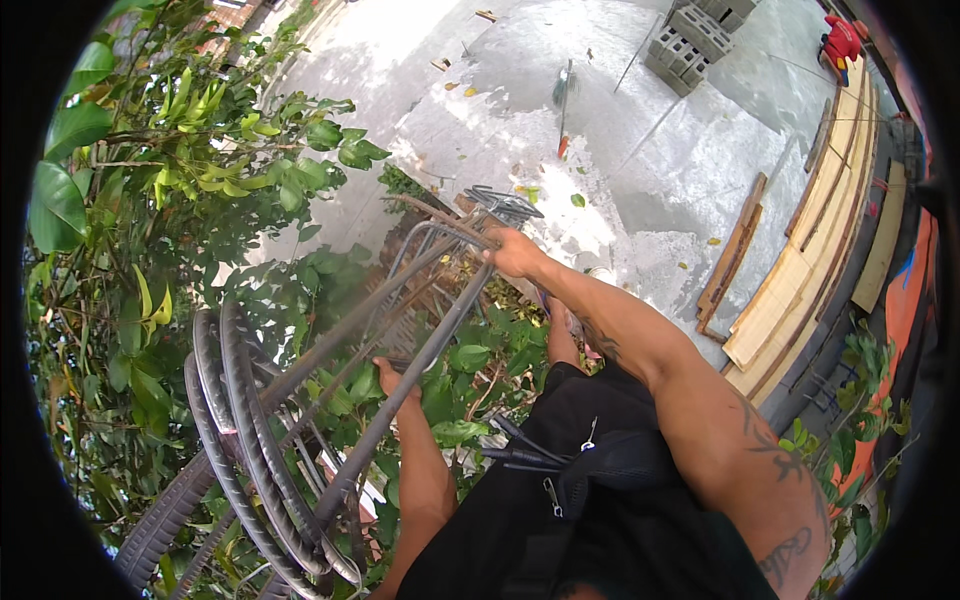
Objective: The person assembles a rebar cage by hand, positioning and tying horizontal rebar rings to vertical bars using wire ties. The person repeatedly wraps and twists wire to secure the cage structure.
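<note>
My right hand [511, 252] is closed around a steel rebar at the upper end of a tied bundle, with the arm stretched forward. Lower and to the left, my left hand [390, 378] is partly hidden beside the bars; its fingers look bent around something I cannot make out. Long ribbed rebars [400, 375] slant from the lower left up to my right hand. Several bent steel stirrups [250, 440] hang around them in a thick cluster at lower left. Thinner stirrups [503, 203] lie in a pile just beyond my right hand.
Leafy branches [150, 200] crowd the left side, and more leaves grow below the bars. Grey concrete blocks [685, 50] are stacked on the concrete floor [560, 60]. Long planks [800, 285] and shorter boards [733, 245] lie at right, near an orange sheet [880, 400].
</note>
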The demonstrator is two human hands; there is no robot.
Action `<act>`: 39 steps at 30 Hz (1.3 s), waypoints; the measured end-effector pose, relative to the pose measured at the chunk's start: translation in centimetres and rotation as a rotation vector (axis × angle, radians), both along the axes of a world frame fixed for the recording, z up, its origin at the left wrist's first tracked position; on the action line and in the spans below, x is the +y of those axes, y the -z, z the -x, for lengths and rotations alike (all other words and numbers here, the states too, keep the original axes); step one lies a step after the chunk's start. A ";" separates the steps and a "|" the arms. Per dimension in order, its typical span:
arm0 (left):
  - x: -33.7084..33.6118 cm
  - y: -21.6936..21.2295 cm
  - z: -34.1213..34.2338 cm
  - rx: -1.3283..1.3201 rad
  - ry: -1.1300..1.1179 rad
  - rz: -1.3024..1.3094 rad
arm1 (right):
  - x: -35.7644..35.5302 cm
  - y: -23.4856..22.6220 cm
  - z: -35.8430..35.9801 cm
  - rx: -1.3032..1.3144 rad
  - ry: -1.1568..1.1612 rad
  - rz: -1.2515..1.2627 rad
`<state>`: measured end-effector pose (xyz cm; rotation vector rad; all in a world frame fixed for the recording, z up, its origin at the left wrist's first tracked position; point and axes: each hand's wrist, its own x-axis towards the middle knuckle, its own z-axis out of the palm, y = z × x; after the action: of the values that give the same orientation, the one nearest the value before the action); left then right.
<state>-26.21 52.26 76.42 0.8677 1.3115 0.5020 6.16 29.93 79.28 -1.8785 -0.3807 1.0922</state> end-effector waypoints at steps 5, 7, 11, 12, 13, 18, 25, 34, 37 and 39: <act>-0.9 -1.8 -1.4 0.037 0.017 -0.082 | -0.6 -1.0 0.2 -0.070 -0.012 -0.002; -2.0 -3.0 -2.2 -0.128 -0.117 0.002 | -1.0 -1.2 -0.1 -0.041 0.002 -0.038; -2.7 -7.3 -3.6 -0.096 -0.207 -0.053 | -0.8 -1.5 -0.4 0.053 0.024 -0.049; -2.7 -8.5 -3.6 -0.029 -0.253 -0.070 | -0.6 -1.8 0.0 0.078 0.023 -0.038; -2.6 -9.8 -3.4 0.031 -0.176 -0.049 | -0.4 -2.2 0.4 0.091 0.009 0.002; -2.4 -12.4 -1.7 -0.257 0.004 0.019 | -0.7 -4.7 1.5 0.158 0.035 -0.178; -3.1 -11.5 -0.3 -0.335 0.072 0.064 | -2.3 -6.3 1.1 0.203 0.103 -0.245; -2.9 -14.4 0.1 -0.550 0.076 0.056 | -2.8 -11.1 0.8 0.228 0.094 -0.466; -3.2 -17.6 0.3 -0.639 0.097 0.049 | -3.1 -14.4 1.0 0.139 0.051 -0.486; -3.7 -19.7 0.4 -0.553 0.026 -0.054 | -3.1 -16.1 1.0 0.032 0.001 -0.447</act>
<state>-26.62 48.55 96.13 0.7196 0.7823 0.7002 5.15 26.87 95.35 -1.4641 -0.5549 0.9430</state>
